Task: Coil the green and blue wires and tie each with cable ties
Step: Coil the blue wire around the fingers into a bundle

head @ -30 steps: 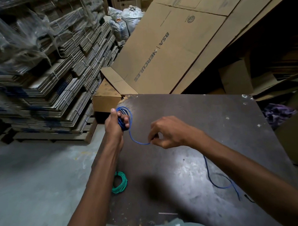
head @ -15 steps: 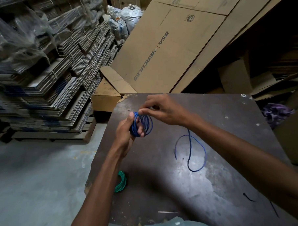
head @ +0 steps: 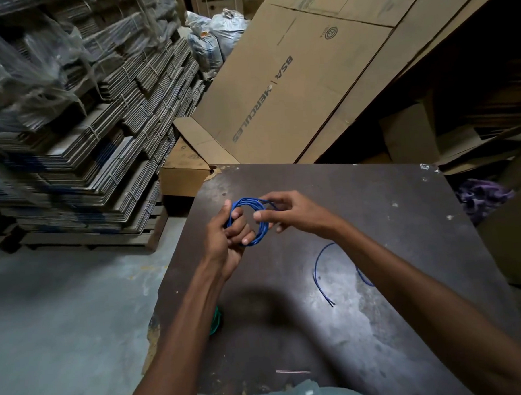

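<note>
Blue wire [head: 250, 224] coiled over the table [head: 357, 193], bundle gripped in left hand [head: 225, 237], fingers through the loop; right hand [head: 286, 209] pinching the top strand. Short loose tail [head: 320, 272] lying on the table. Green coil [head: 215, 321] half hidden under the left forearm. Best kept taut, each turn laid flat against the last, left grip firm.

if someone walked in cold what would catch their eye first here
Probably the bright blue wire coil, held up over the far left part of the dark table: the left hand grips it and the right hand pinches its far side. Its loose tail trails on the table to the right. Behind leans a big cardboard sheet printed BSA HERCULES.
</note>
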A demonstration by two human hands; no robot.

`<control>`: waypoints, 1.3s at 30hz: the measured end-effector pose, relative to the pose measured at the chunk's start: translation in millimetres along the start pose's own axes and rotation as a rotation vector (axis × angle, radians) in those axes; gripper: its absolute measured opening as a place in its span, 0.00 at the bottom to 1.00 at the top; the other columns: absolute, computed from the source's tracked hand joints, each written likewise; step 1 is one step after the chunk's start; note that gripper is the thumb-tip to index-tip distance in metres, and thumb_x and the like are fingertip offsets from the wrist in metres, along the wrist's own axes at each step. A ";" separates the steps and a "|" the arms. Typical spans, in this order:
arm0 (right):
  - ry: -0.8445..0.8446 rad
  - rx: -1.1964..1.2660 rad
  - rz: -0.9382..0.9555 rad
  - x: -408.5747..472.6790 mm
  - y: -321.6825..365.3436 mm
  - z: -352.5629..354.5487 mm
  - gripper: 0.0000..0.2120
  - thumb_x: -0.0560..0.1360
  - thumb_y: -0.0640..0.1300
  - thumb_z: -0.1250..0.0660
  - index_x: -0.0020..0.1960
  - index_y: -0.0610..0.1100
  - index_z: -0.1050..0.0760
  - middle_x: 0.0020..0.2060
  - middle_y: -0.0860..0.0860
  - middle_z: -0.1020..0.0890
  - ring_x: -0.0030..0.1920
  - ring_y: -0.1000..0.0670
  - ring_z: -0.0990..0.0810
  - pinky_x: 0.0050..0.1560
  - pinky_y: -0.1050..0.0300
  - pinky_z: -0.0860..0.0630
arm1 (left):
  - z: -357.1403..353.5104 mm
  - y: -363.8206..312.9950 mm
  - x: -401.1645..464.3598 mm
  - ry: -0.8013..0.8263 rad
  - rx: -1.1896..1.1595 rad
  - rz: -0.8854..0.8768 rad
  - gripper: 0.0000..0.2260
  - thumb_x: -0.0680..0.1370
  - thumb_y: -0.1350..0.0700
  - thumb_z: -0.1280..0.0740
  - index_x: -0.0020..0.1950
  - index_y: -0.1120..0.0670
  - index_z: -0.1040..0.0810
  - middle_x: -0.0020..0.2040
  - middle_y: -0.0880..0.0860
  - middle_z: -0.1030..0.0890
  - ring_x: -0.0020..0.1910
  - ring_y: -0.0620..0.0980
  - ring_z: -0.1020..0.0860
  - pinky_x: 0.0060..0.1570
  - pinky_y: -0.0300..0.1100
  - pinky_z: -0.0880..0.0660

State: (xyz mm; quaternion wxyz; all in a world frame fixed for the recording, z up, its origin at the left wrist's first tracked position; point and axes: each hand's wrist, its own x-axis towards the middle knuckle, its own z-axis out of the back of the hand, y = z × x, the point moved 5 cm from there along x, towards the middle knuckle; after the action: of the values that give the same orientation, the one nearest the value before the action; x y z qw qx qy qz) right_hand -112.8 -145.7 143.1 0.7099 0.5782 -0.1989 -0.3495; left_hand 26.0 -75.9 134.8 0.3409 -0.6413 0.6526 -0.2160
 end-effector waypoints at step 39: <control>0.081 -0.149 -0.098 -10.7 -11.8 33.1 0.18 0.71 0.52 0.21 0.58 0.47 0.15 0.37 0.47 0.14 0.33 0.48 0.22 0.32 0.59 0.27 | -10.9 9.8 -10.3 0.003 0.038 0.134 0.14 0.78 0.54 0.49 0.33 0.53 0.34 0.25 0.47 0.48 0.22 0.46 0.53 0.23 0.39 0.53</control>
State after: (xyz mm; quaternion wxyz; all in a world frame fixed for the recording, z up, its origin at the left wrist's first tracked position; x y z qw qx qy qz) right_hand -145.8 -161.6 141.5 0.7405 0.5465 -0.1149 -0.3739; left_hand 10.8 -66.7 136.8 0.3658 -0.5894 0.6902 -0.2061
